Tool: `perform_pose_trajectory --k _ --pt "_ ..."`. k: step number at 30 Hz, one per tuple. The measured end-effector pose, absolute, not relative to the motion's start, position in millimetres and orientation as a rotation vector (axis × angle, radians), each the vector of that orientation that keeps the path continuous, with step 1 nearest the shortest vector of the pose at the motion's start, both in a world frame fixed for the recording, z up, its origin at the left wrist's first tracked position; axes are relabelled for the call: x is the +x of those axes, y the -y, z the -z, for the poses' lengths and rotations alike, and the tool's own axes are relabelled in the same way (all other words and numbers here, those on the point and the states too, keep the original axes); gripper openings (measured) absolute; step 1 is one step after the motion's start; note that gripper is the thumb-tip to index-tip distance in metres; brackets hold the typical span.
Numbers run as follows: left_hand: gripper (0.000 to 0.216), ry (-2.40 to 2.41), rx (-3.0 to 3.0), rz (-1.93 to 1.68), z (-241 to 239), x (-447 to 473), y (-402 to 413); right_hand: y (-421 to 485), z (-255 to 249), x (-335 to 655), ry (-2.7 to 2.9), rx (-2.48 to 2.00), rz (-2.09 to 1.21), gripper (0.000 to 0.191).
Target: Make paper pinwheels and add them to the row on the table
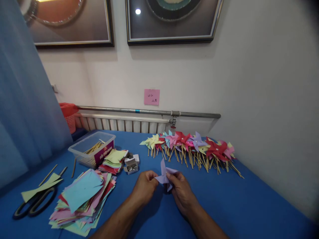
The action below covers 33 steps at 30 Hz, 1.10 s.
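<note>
While one four-bladed lilac paper pinwheel [163, 178] stands between two bare hands at the near middle, the left hand [144, 186] pinches its left tip, thumb and forefinger together, and the right hand [181, 192] has thumb and fingers clamped on its right side. Two uneven stacks of cut coloured paper lie leftward: a large one topped with light blue [82, 191] and a smaller one topped with pale yellow [116, 156]. Behind are two small white cardboard boxes [126, 170] of shiny metal pieces and one clear plastic tub [82, 160] of thin tan sticks. One pair of black-handled scissors [37, 201] lies partly under pale green paper. Stick-mounted pinwheels [183, 139] overlap in a row, too crowded to count. Everything rests on a flat blue tabletop [249, 209] against a white wall [99, 83] bearing two framed pictures [171, 41] and one pink note [152, 97].
</note>
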<state>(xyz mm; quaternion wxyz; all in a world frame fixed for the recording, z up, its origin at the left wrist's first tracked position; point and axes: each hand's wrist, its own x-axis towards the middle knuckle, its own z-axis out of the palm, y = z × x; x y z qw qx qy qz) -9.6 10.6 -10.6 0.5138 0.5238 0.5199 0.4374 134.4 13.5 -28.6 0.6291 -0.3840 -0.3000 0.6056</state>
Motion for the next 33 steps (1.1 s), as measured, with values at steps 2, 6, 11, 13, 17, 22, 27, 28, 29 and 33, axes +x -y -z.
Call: perform_pose_trajectory --k 2,6,11,13,17,22,27,28,29,33 --pt "0.005 -1.242 1.255 -1.055 11.5 -9.6 -10.9 -13.9 29.5 134.2 0.674 -0.879 -1.390 0.040" --pt "0.006 -1.243 1.257 -1.067 15.2 -9.8 -12.1 -12.6 28.6 134.0 0.688 -0.881 -1.410 0.038" --pt "0.006 -1.251 1.259 -1.076 17.4 -9.3 -13.2 -10.7 22.7 133.7 0.712 -0.863 -1.425 0.033" --pt "0.006 -1.258 1.253 -1.068 16.4 -8.9 -12.9 -10.1 20.4 133.6 0.720 -0.854 -1.426 0.032" --pt "0.005 -1.271 1.259 -1.052 13.2 -8.8 -11.4 -8.8 20.1 133.9 0.717 -0.850 -1.443 0.032" --pt "0.009 -1.298 1.312 -1.073 10.0 -8.8 -9.4 -10.2 25.7 134.3 0.684 -0.873 -1.434 0.034" --pt "0.011 -1.290 1.315 -1.068 8.1 -8.3 -7.8 -11.7 27.8 134.4 0.706 -0.879 -1.429 0.032" --pt "0.012 -1.289 1.317 -1.069 7.5 -8.2 -7.4 -12.0 27.9 134.4 0.712 -0.877 -1.432 0.032" --pt "0.012 -1.288 1.314 -1.068 6.9 -8.0 -7.0 -12.3 27.9 134.3 0.713 -0.874 -1.433 0.033" --pt "0.011 -1.300 1.294 -1.057 4.9 -7.0 -5.9 -13.1 28.7 133.9 0.697 -0.877 -1.427 0.032"
